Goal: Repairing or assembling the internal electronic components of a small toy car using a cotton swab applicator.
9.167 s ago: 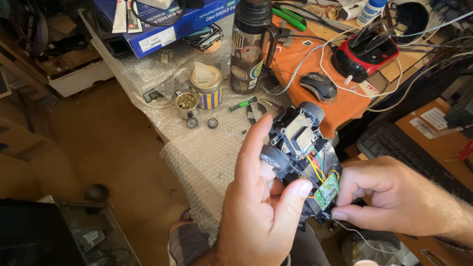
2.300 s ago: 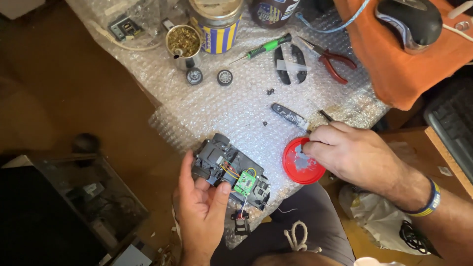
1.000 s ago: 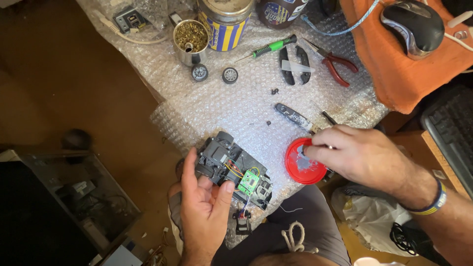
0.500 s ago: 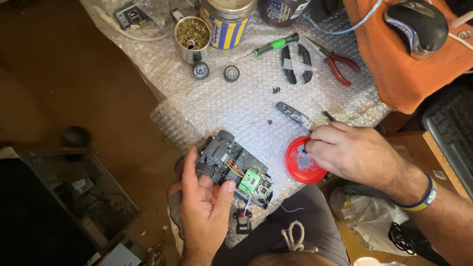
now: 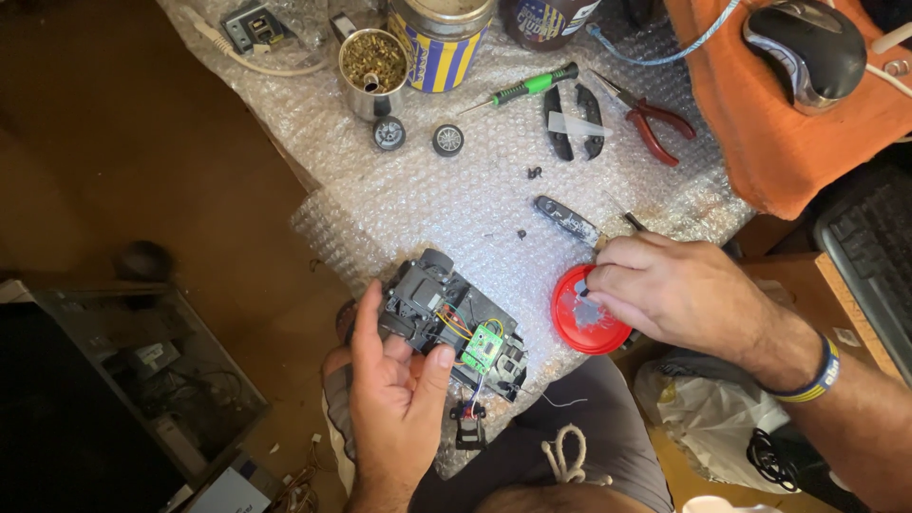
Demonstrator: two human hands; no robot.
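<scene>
Both hands work at the near edge of the counter (image 5: pixel 446 204), which is covered in bubble wrap. Left hand (image 5: pixel 394 399) is closed around a stripped toy car chassis (image 5: pixel 456 332), thumb and fingers curled over its near side, with the green circuit board (image 5: pixel 483 348) and coloured wires facing up. The chassis lies with its long axis running from 10 o'clock to 4 o'clock, partly overhanging the counter edge above the lap.

Right hand (image 5: pixel 679 290) rests on a red round lid (image 5: pixel 589 312), fingertips bent down and pinched together on the small parts inside it; whether anything is actually pinched cannot be told. The lid sits at 3 o'clock from the chassis, near but apart from it, and the right hand is the nearer one to it.

Farther out, at 12 o'clock from the chassis, lie two loose wheels (image 5: pixel 418 137), a green-handled screwdriver (image 5: pixel 522 88), red-handled pliers (image 5: pixel 651 114) and a tin of brass pieces (image 5: pixel 372 65). A computer mouse (image 5: pixel 807 43) sits on an orange cloth (image 5: pixel 788 133) at 2 o'clock.
</scene>
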